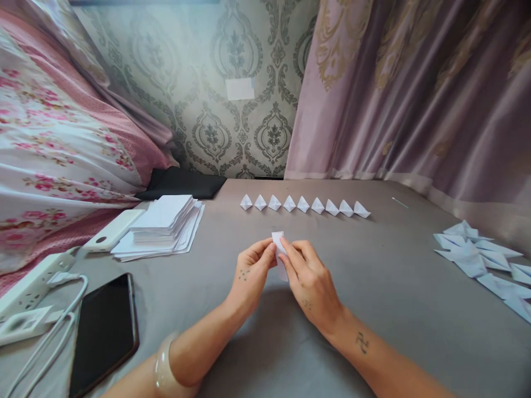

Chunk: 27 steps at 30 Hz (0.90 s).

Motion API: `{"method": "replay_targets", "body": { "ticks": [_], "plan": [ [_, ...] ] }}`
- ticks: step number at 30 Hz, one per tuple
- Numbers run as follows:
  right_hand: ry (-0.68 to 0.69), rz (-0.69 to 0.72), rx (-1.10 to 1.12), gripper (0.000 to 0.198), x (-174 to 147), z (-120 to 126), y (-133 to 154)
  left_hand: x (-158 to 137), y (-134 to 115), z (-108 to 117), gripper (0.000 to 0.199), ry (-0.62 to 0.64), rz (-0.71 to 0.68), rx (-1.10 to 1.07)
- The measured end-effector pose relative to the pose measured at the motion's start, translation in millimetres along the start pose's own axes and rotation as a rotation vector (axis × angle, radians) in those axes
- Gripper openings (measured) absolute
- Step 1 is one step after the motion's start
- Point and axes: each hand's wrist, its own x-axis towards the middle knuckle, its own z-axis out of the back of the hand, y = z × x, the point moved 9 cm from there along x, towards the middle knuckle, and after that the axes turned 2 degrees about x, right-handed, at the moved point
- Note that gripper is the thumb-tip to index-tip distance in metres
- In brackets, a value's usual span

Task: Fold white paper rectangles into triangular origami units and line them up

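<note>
A small folded strip of white paper (280, 270) is held up over the middle of the table between my two hands. My left hand (254, 268) pinches its left edge between thumb and fingers. On the other side, my right hand (310, 276) has its thumb and fingers closed on the paper, covering part of it. Beyond my hands, several small folded paper pieces (289, 204) stand in a row. To the left lies a stack of white paper sheets (161, 215).
At left are a smartphone (105, 331), a power strip (35, 282) with white cables, and a white box-like device (112, 232). A black cloth-like item (182, 183) lies behind the stack. Several larger folded papers (468, 254) lie at right, below the curtain (415, 99).
</note>
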Motion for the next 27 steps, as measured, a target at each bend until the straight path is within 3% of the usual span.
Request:
{"method": "replay_targets", "body": {
  "ticks": [4, 9, 21, 27],
  "plan": [
    [0.021, 0.005, -0.057, 0.037, -0.6, -2.1, 1.4, 0.0, -2.5, -4.9, 0.034, 0.053, -0.037, 0.025],
    [0.041, -0.038, -0.069, 0.034, -0.1, -3.6, 0.5, 1.5, -2.4, -2.5, 0.034, 0.032, -0.038, 0.046],
    [-0.047, -0.302, 0.156, 0.010, 10.6, 7.9, -20.1, -3.5, -7.3, -10.3, 0.035, 0.122, -0.152, 0.255],
    [-0.035, -0.334, 0.301, 0.015, 13.8, 9.6, -22.1, -6.5, -11.9, -11.9, 0.034, 0.099, -0.151, 0.284]
  ]
}}
